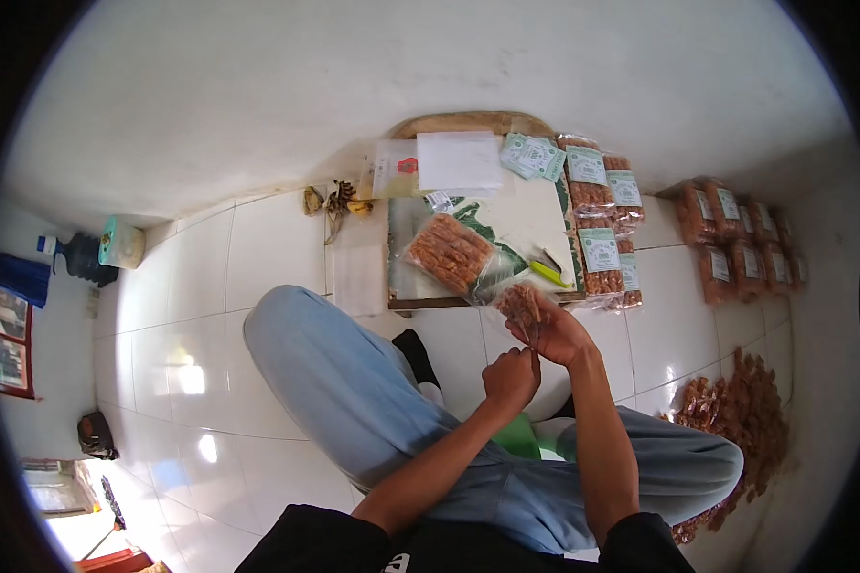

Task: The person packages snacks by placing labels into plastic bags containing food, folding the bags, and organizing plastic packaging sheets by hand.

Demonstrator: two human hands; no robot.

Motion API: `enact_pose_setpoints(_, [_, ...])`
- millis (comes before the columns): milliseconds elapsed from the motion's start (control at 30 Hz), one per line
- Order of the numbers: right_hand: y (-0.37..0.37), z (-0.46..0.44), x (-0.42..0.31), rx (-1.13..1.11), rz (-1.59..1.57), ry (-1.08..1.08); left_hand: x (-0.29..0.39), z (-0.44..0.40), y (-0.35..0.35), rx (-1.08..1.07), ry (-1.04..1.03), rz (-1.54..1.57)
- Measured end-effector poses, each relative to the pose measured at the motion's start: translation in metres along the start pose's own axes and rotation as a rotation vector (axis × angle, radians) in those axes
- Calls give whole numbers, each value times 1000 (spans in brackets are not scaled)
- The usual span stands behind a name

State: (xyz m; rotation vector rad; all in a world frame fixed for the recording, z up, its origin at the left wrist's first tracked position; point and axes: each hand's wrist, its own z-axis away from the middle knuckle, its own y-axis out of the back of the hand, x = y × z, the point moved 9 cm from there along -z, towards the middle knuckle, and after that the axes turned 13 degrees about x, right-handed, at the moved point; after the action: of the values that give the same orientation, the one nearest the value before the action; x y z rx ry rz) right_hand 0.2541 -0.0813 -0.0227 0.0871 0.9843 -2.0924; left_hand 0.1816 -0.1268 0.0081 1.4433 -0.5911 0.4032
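Observation:
My right hand (564,330) is curled round a small clear plastic bag (518,304) of brown, crumbly snack pieces. Just below it, my left hand (512,376) is closed with its fingertips close to the near end of that bag; what they pinch is hidden. On the low table (535,224) lies a larger clear pack of brown snack sticks (451,252), left of the small bag. A yellow-green cutter (549,274) rests near the table's front right corner.
White sheets (459,160), plastic sleeves (389,167) and printed green labels (533,156) lie at the table's back. Labelled packs (599,258) line its right side. More packs (736,234) stand by the wall, with loose brown pieces (736,420) on the floor. Bananas (357,205) lie left.

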Motion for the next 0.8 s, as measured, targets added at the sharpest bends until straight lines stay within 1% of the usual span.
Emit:
enact_pose_setpoints(67, [-1,-6,6,-41,10,-48,-2,0,7,109,-54,-33])
enact_pose_setpoints(100, [-2,-5,5,-20,-6,-53,-2,-1,11,110,-53,-40])
enact_pose_setpoints(167, [-2,-5,8,-1,-32,-64,-2,3,12,30,-56,-81])
enact_pose_setpoints(200, [3,-5,5,8,3,-28,-2,2,21,30,-56,-89])
enact_pose_setpoints(267, [5,-5,0,17,37,11,-3,-2,32,-69,-18,-104])
enact_pose_setpoints(300, [2,0,-6,-8,66,104,8,-5,42,-75,-18,-107])
enact_pose_setpoints(333, [1,5,-8,-31,92,194,28,-14,68,83,-78,39])
enact_pose_setpoints(367, [12,3,-1,-27,86,189,41,-22,90,245,-138,185])
enact_pose_setpoints(400, [32,-3,1,27,217,274,46,-33,87,243,-138,183])
enact_pose_setpoints(433, [29,3,-3,80,351,359,62,-43,89,349,-227,194])
enact_pose_setpoints(467, [25,10,-2,109,245,413,76,-48,93,459,-316,203])
enact_pose_setpoints(500, [20,11,3,105,249,412,78,-55,87,464,-313,203])
enact_pose_setpoints(567, [20,20,-10,143,252,635,73,-72,44,175,-275,-131])
enact_pose_setpoints(600, [23,17,-13,200,404,698,72,-75,41,177,-277,-130])
enact_pose_setpoints(633, [28,16,-11,200,403,699,70,-77,33,119,-289,-151])
enact_pose_setpoints(667, [31,16,-11,229,468,759,69,-77,24,62,-302,-172])
enact_pose_setpoints(700, [28,19,-13,258,533,818,70,-77,24,62,-305,-173])
enact_pose_setpoints(733, [28,17,-12,258,530,818,74,-76,26,82,-334,-164])
enact_pose_setpoints(800, [12,18,-13,72,433,872,75,-71,22,102,-360,-156])
